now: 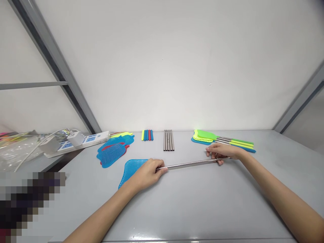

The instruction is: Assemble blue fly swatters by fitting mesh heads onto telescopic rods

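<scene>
A grey counter (192, 202) meets a white wall, with bare surface between the hands and its near edge. At the back lie 4 coloured grips (147, 135), 5 metal rods (168, 140) and a stack of finished swatters (222, 140). The left hand (145, 173) and right hand (222, 152) close their fingers on opposite ends of 1 thin silver rod (192, 164), just above the counter, its left end at a blue mesh head (131, 168).

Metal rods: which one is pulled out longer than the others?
The metal rod held between left hand and right hand; the short rods lie bundled by the wall.
</scene>
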The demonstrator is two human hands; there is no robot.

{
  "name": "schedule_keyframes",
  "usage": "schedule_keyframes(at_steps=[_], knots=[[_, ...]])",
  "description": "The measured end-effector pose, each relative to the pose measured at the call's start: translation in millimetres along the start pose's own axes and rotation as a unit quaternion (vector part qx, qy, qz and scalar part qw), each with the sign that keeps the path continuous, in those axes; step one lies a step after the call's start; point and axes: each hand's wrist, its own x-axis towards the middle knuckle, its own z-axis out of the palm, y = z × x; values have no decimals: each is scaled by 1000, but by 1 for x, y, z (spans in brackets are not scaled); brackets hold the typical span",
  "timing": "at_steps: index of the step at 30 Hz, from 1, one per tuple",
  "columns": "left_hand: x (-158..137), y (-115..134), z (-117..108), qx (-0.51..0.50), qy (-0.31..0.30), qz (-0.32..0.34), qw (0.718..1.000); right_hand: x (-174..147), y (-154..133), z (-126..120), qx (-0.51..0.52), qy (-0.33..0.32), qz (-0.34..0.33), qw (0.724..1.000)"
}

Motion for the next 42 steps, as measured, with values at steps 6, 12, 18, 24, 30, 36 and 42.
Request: schedule_keyframes(at_steps=[6, 12, 18, 24, 30, 36, 42], knots=[[0, 1, -2, -4, -1, 3, 1000, 2, 4, -7, -33, 39, 22, 998], [-1, -1, -2, -6, -1, 3, 1000, 0, 10, -15, -67, 106, 40, 991], [-2, 0, -3, -4, -3, 2, 1000, -10, -3, -9, -106, 84, 9, 991], [-6, 10, -5, 27, -32, 15, 999, -18, -28, 22, -181, -59, -64, 980], [-9, 13, -1, 84, -45, 27, 995, -16, -39, 51, -224, -73, -118, 965], [-13, 19, 7, 188, -52, 43, 980, -15, -39, 57, -192, -101, -137, 967], [-14, 29, 13, 215, -59, 50, 974, -15, -40, 57, -158, -152, -117, 969]])
